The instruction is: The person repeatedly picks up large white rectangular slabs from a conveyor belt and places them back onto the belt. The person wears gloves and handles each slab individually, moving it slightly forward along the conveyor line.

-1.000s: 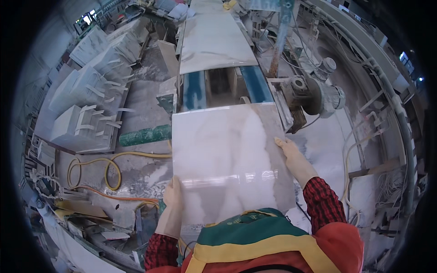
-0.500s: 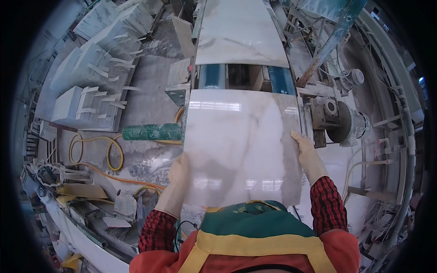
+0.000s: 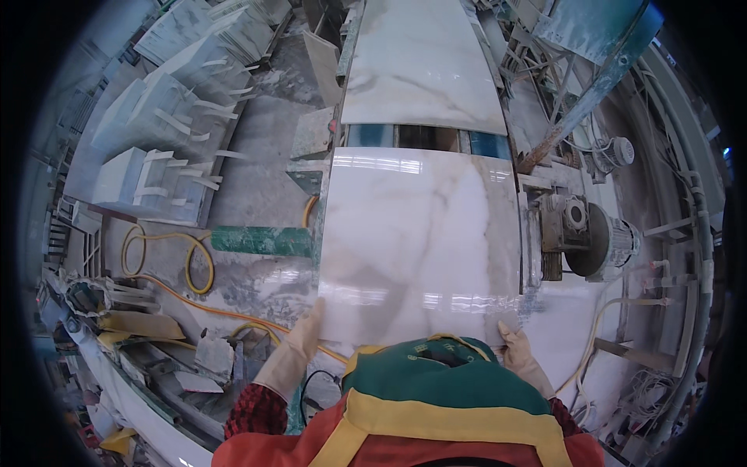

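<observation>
A polished white marble slab [image 3: 405, 233] with grey-beige veining lies flat on the conveyor in front of me, its near edge close to my green apron. My left hand [image 3: 294, 354], in a pale glove, grips the slab's left edge near its front corner, with some fingers hidden. At the front right corner, my right hand [image 3: 524, 359], gloved alike, has its fingertips at the slab's edge. Farther along the conveyor lies a second marble slab [image 3: 420, 74]. A narrow gap between the two slabs shows blue belts [image 3: 369, 136].
A motor [image 3: 615, 240] juts out right of the conveyor. On the left are a green cylinder [image 3: 261, 240], a looped yellow hose [image 3: 199, 268] on the floor, and slab stacks with white strips [image 3: 117, 185]. Broken stone pieces [image 3: 214, 354] lie at the lower left.
The near slab has moved forward, and the gap to the far slab has narrowed. Both my hands have come back along its side edges toward the near corners.
</observation>
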